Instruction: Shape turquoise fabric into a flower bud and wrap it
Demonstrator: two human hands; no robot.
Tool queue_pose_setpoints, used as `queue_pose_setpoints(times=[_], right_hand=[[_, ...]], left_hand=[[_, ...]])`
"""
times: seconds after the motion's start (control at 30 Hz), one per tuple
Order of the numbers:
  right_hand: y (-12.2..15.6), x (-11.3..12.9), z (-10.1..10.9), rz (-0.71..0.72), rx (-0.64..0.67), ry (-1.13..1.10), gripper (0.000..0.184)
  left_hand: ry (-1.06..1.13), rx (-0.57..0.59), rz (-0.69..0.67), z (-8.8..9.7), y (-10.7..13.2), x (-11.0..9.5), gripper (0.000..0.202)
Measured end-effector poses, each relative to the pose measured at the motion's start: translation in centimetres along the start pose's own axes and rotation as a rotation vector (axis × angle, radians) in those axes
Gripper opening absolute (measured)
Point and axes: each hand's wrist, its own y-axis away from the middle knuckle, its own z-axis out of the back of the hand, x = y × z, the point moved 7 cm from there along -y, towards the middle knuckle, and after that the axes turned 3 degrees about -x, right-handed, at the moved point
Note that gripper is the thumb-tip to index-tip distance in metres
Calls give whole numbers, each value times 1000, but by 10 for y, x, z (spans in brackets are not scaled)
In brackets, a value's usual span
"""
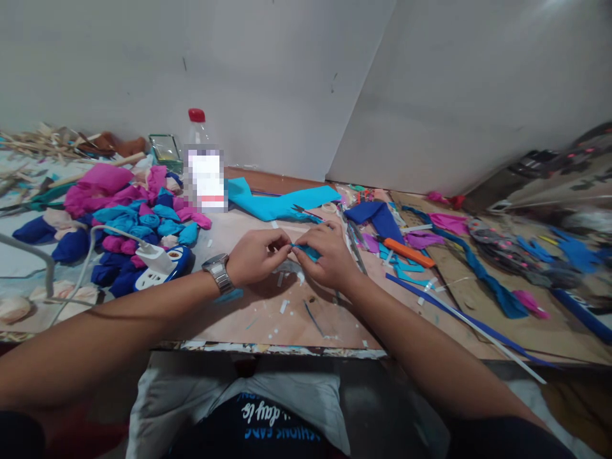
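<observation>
Just above the worktable, my two hands meet at a small bunched piece of turquoise crepe paper (pixel 308 252). My right hand (pixel 331 256) is closed around its body, so most of it is hidden. At its narrow end, my left hand (pixel 255 256), with a metal watch (pixel 218 273) at the wrist, pinches with thumb and fingertips. Behind the hands lies a wide turquoise crepe strip (pixel 282 203). Dark pointed scissor tips (pixel 306 212) show beyond my right hand.
Crepe paper bundles (pixel 143 220) in pink, blue and turquoise pile up at left, beside a power strip (pixel 165 271) with a plug. A red-capped bottle (pixel 197 131) stands behind. To the right lie an orange cutter (pixel 408 252), paper scraps and a white stick (pixel 488 335).
</observation>
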Motion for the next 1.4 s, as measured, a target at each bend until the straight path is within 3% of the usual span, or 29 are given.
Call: queue_pose_setpoints(times=[0.23, 0.57, 0.7, 1.07, 1.4], right_hand=[[1, -1, 3, -15, 16, -73, 18], [0, -4, 3, 6, -86, -61, 10], [1, -6, 2, -2, -55, -46, 12], [1, -3, -2, 29, -2, 1, 13], [0, 1, -3, 78, 25, 54, 11]], left_hand=[[51, -3, 1, 1, 0, 3, 17], [73, -30, -11, 3, -2, 2, 20], [52, -17, -12, 3, -2, 2, 21], [180, 37, 152, -2, -2, 16, 32], [207, 72, 208, -7, -2, 21, 37]])
